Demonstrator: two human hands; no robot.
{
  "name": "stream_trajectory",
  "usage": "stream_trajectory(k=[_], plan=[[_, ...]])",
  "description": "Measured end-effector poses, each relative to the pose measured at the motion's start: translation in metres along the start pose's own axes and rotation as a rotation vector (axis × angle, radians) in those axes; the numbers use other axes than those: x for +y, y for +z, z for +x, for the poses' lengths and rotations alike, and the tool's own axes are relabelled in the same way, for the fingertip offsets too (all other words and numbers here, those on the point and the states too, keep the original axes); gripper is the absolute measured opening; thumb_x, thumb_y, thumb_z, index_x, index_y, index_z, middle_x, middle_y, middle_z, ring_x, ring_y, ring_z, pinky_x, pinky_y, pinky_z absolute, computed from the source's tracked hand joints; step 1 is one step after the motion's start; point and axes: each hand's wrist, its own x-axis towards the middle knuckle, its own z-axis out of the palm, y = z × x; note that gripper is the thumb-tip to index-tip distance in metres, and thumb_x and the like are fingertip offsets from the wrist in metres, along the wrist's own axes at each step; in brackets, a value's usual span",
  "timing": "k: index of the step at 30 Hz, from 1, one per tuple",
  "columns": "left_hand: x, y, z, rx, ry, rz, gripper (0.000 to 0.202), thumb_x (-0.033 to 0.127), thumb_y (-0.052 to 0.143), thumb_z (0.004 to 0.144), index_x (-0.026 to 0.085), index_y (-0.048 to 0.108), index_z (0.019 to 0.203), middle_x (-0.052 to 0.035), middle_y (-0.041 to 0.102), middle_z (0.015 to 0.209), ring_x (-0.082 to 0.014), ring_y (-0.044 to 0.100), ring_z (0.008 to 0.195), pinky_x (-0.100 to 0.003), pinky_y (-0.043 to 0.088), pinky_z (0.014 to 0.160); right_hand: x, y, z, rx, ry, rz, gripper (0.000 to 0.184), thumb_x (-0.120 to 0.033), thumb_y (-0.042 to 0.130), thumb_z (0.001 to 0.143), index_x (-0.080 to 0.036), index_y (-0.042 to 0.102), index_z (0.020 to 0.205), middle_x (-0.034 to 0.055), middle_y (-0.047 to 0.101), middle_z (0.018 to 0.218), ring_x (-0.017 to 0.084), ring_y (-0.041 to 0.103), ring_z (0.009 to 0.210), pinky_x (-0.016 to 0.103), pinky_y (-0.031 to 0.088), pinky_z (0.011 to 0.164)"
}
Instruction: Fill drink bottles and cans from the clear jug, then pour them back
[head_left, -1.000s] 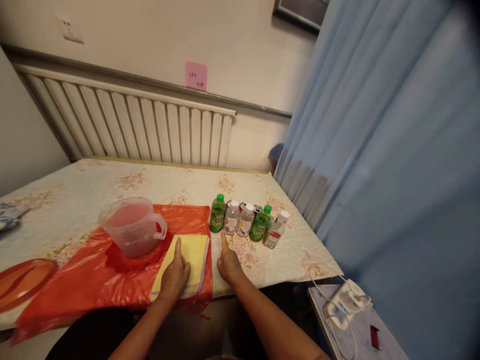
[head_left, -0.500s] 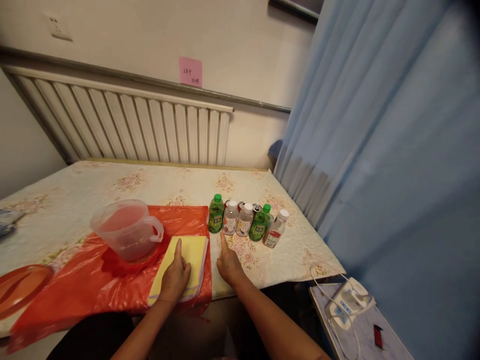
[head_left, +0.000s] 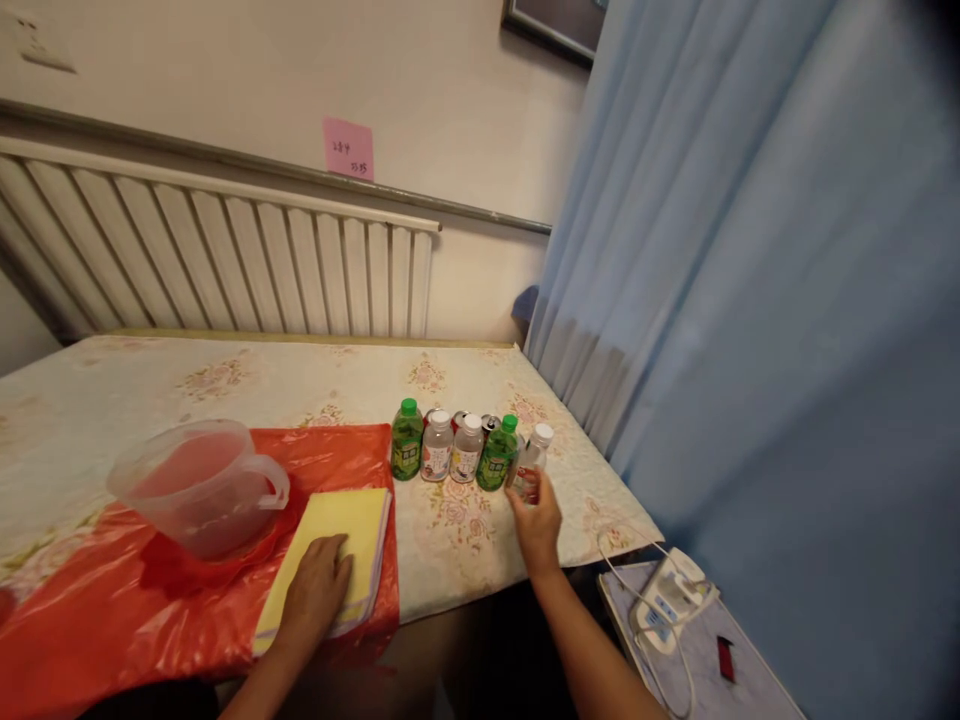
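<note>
**A:** Hands?

**B:** Well apart. Left hand (head_left: 315, 592) lies flat, palm down, fingers spread on the yellow cloth (head_left: 346, 518). Right hand (head_left: 537, 522) is at the end bottle (head_left: 534, 452), with its fingertips (head_left: 519, 497) at the base.

**A:** Gripped?

**B:** Can't tell. The hand covers the lower part of the bottle, so the fingers are at least touching it. Whether they close around it isn't visible.

**A:** Describe the bottle.

**B:** Small, clear plastic, white screw cap. It has a pale label with some red, mostly hidden behind the hand. It leans slightly right. Contents look clear.

**A:** Location?

**B:** Right end of a five-bottle row on the table (head_left: 225, 375), near the front right corner. Just beside it stands a green bottle (head_left: 496, 458) with a green cap. Further left are two white-capped bottles (head_left: 452, 450), then another green one (head_left: 406, 442). Can tops (head_left: 487, 423) show behind the row.

**A:** Cloth?

**B:** Folded, flat, pale yellow. It lies on a red plastic sheet (head_left: 150, 620) at the front edge of the table. A clear measuring jug (head_left: 196, 485) stands on the same sheet, left of the cloth, with its handle towards it.

**A:** Surroundings?

**B:** Floral tablecloth, radiator (head_left: 225, 260) behind, blue curtain (head_left: 750, 300) on the right. A white device (head_left: 667, 600) with a cable sits on a low surface beyond the table corner.
</note>
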Motion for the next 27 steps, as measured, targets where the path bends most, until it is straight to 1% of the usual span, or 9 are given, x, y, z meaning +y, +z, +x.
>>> stream_trajectory(k=[1,2,5,8,11,15,21,24,27], plan=[[-0.002,0.001,-0.001,-0.003,0.009,-0.010,0.037,0.037,0.039,0.086,0.014,0.059,0.106,-0.0118,0.061,0.103,-0.0252,0.060,0.098,-0.039,0.048,0.092,0.011,-0.009,0.014,0.072,0.004,-0.053,0.070,-0.040,0.066,0.074,-0.012,0.045,0.134,0.0139,0.062,0.111,0.023,0.059,0.088,0.038,0.048,0.082],[-0.003,0.002,-0.001,-0.002,0.016,-0.020,0.035,0.037,0.040,0.085,0.014,0.059,0.104,-0.0117,0.061,0.103,-0.0251,0.060,0.098,-0.039,0.048,0.092,0.020,-0.016,0.028,0.088,-0.005,-0.090,0.077,-0.042,0.068,0.071,-0.011,0.042,0.136,0.0168,0.059,0.118,0.025,0.058,0.093,0.040,0.047,0.085],[-0.001,0.000,-0.001,0.000,0.013,-0.047,0.033,0.036,0.041,0.084,0.016,0.059,0.102,-0.0113,0.062,0.102,-0.0253,0.060,0.098,-0.040,0.048,0.093,0.044,-0.023,0.067,-0.070,-0.055,-0.076,0.085,-0.039,0.075,0.059,-0.012,0.044,0.133,0.0192,0.051,0.133,0.029,0.056,0.108,0.042,0.045,0.092],[0.008,-0.004,-0.002,-0.009,-0.009,-0.078,0.030,0.034,0.042,0.084,0.017,0.058,0.103,-0.0107,0.062,0.102,-0.0252,0.060,0.099,-0.041,0.047,0.095,0.054,-0.017,0.091,-0.308,-0.034,0.041,0.072,-0.035,0.075,0.057,-0.018,0.051,0.123,0.0114,0.062,0.121,0.026,0.060,0.103,0.040,0.047,0.089],[0.022,-0.008,-0.004,-0.017,-0.030,-0.120,0.029,0.032,0.043,0.084,0.018,0.057,0.105,-0.0104,0.062,0.103,-0.0247,0.061,0.097,-0.041,0.048,0.094,0.055,-0.009,0.099,-0.390,-0.018,0.088,0.057,-0.035,0.074,0.059,-0.018,0.057,0.111,0.0065,0.069,0.103,0.023,0.064,0.091,0.037,0.050,0.081],[0.045,-0.008,-0.005,-0.030,-0.055,-0.192,0.028,0.031,0.044,0.083,0.020,0.058,0.105,-0.0084,0.063,0.100,-0.0233,0.063,0.089,-0.040,0.051,0.088,0.053,-0.005,0.090,-0.353,-0.004,0.088,0.051,-0.035,0.073,0.059,-0.016,0.059,0.105,0.0074,0.069,0.099,0.023,0.064,0.090,0.037,0.051,0.080],[0.086,-0.008,-0.005,-0.124,-0.012,-0.292,0.026,0.031,0.047,0.081,0.020,0.062,0.100,-0.0074,0.066,0.097,-0.0223,0.063,0.087,-0.037,0.051,0.084,0.044,-0.015,0.056,-0.310,0.016,0.054,0.046,-0.036,0.073,0.061,-0.015,0.060,0.100,0.0075,0.068,0.094,0.024,0.064,0.086,0.038,0.051,0.079],[0.104,-0.007,-0.008,-0.217,-0.004,-0.361,0.028,0.030,0.049,0.080,0.018,0.063,0.100,-0.0067,0.067,0.088,-0.0216,0.064,0.079,-0.036,0.051,0.078,0.027,-0.019,0.032,-0.359,-0.012,0.062,0.046,-0.034,0.074,0.062,-0.016,0.060,0.101,0.0065,0.067,0.095,0.023,0.064,0.085,0.036,0.052,0.077],[0.120,-0.005,-0.011,-0.305,-0.007,-0.476,0.029,0.028,0.052,0.078,0.017,0.063,0.103,-0.0070,0.068,0.087,-0.0208,0.064,0.077,-0.034,0.051,0.074,0.004,-0.019,0.007,-0.444,-0.051,0.075,0.044,-0.031,0.075,0.062,-0.016,0.060,0.102,0.0067,0.066,0.096,0.023,0.063,0.087,0.035,0.052,0.077]])
